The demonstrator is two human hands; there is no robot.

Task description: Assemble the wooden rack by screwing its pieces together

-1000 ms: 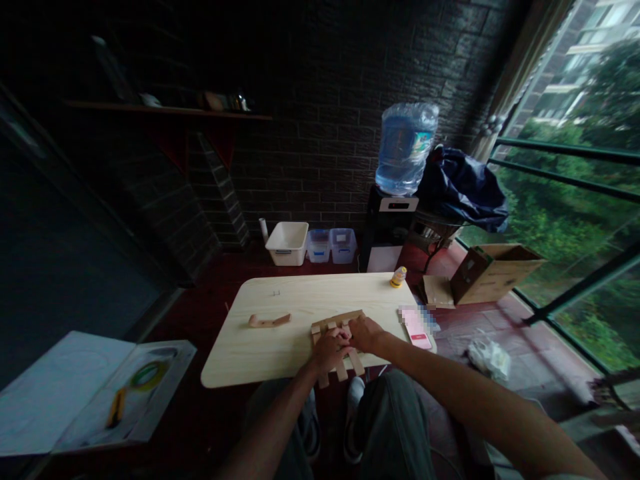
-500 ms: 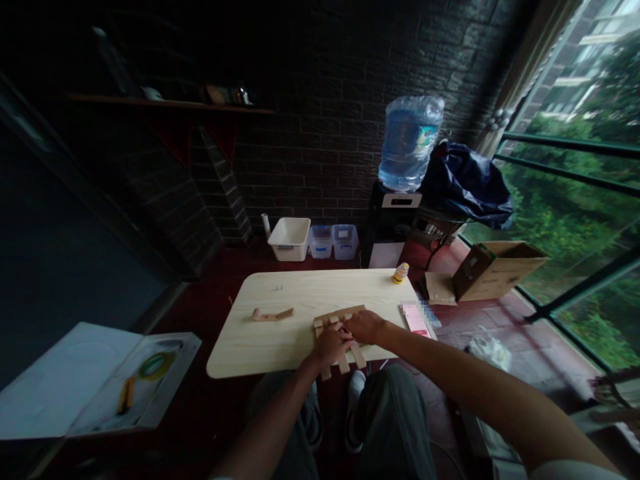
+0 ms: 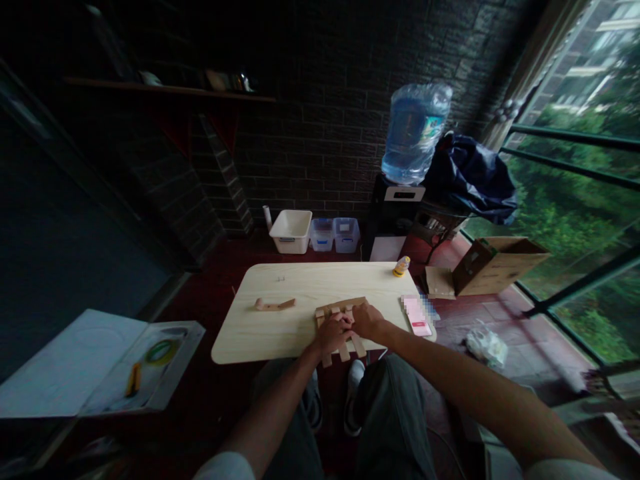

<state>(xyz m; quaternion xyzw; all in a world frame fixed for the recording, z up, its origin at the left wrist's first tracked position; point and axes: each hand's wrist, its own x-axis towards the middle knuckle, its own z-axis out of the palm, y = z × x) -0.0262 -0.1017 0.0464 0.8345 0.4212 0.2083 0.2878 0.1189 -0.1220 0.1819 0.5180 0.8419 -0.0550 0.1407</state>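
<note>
A slatted wooden frame (image 3: 345,353) lies at the table's near edge, its several slat ends jutting out past the edge. My left hand (image 3: 333,333) rests on it with the fingers curled over the slats. Against those fingertips presses my right hand (image 3: 367,321), closed in a pinch above the middle of the frame. Whatever sits between the right fingers is too small or hidden to see. Left of the frame a loose wooden piece (image 3: 275,306) with a raised end lies on the pale table (image 3: 240,340).
A small yellow-based bottle (image 3: 401,267) and a pink-screened phone (image 3: 419,319) are on the table's right side. Small metal bits (image 3: 281,279) lie near the back. An open white case (image 3: 165,373) with tools stands at left; a cardboard box (image 3: 493,267) sits on the floor at right.
The view has tilted slightly, so the table sits a little higher in the picture. Both hands stay on the slatted frame with barely any shift.
</note>
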